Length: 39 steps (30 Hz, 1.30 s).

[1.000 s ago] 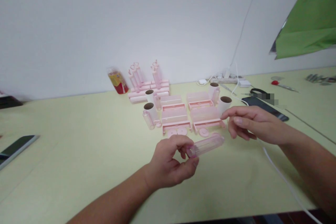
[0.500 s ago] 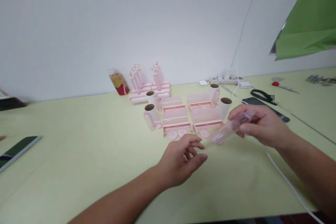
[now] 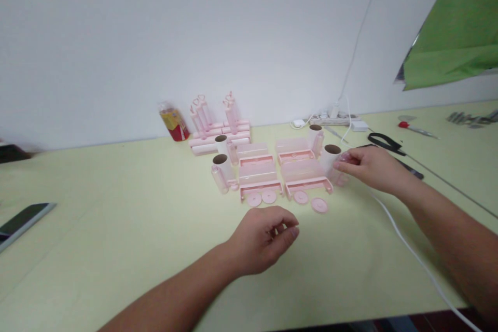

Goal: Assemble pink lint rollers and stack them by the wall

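My right hand (image 3: pixel 371 167) pinches the top of a clear pink plastic tube (image 3: pixel 341 179), upright beside the front right white roll (image 3: pixel 330 161) with a brown core. Whether the tube's foot touches the table is unclear. Closer to me, my left hand (image 3: pixel 261 241) hovers with loosely curled fingers, thumb apart, holding nothing. Beyond it lie pink discs, among them one disc (image 3: pixel 319 205) on the right. Pink trays with clear covers, such as the front right cover (image 3: pixel 303 169), lie in two columns. A similar clear pink tube (image 3: pixel 220 179) leans by the front left roll (image 3: pixel 221 163).
Pink parts with upright handles (image 3: pixel 200 114) stand by the wall, next to a red and yellow packet (image 3: pixel 174 122). Black-handled scissors (image 3: pixel 385 142), a power strip (image 3: pixel 332 119) and a red-tipped tool (image 3: pixel 418 128) lie to the right. A white cable (image 3: pixel 404 244) crosses the table; a phone (image 3: pixel 25 223) lies left.
My right hand has moved the clear pink tube away from my left hand, back beside the front right roll, turning it upright. My left hand has stayed nearly in place, fingers slightly more curled.
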Available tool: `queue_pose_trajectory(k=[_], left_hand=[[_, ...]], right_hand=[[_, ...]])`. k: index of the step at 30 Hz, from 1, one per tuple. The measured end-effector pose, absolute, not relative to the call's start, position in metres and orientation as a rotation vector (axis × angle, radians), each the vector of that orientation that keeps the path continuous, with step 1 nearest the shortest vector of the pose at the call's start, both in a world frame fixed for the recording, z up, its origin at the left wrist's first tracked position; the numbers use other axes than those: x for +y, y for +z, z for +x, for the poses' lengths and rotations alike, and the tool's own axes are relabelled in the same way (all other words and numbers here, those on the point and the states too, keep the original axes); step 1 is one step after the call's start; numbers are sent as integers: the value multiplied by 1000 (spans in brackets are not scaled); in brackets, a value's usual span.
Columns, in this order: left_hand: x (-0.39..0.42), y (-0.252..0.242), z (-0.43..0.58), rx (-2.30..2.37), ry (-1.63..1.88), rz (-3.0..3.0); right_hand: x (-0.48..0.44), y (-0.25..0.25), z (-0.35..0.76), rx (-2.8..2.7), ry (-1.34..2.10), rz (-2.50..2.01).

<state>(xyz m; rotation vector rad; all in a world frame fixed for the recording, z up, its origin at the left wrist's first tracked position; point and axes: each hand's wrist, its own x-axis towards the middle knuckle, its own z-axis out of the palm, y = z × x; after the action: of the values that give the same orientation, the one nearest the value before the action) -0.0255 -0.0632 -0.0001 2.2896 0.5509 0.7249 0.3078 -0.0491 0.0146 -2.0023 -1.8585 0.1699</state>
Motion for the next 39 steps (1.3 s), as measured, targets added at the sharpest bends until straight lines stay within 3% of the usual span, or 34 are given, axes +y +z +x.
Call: queue_pose_trajectory(k=[19,31,39], left_hand=[[-63,-2,-28,535,650,2318],[-62,-4,-28,535,633,2311],[-63,-2,-28,536,622,2338]], right_hand=[[-53,16,306,-1896,-6,-1969],[-51,5,292,-2166,-282,-1430],[-46,-5,291,-2194,-433,-1545]])
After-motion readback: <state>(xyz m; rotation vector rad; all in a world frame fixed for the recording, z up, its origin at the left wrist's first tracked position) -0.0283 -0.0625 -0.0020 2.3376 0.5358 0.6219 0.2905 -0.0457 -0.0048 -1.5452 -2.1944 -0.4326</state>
